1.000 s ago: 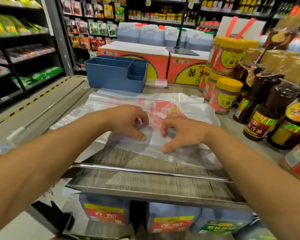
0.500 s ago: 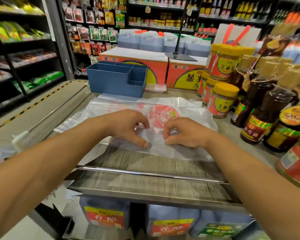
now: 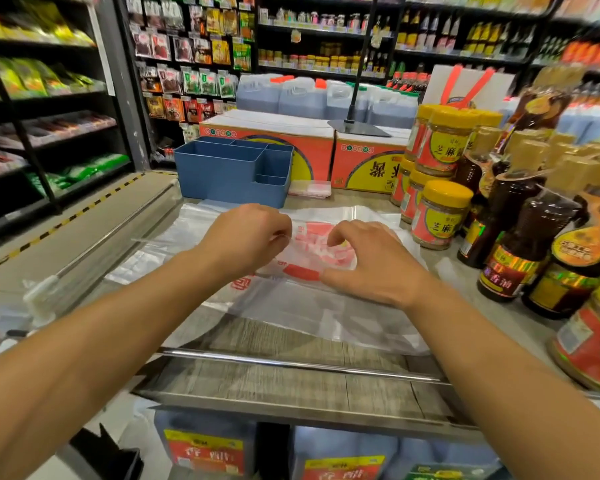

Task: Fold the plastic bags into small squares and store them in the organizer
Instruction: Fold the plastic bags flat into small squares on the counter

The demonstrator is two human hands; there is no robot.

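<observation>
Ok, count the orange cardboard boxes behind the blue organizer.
2. One orange box stands directly behind the blue organizer; the other orange box sits to its right, next to the stacked jars. More may be hidden behind them.

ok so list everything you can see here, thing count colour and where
plastic bag: one, clear with red print, spread on the counter, near edge lifted
organizer: one, blue, compartments, behind the bag
folded bag: one, clear and red, right of the organizer
cartons: two, red and yellow, at the back
jars: several, yellow lids, red labels, right
bottles: several, dark brown, far right
jugs: several, dark liquid, behind the cartons
left hand: pinches the bag
right hand: pinches the bag
</observation>
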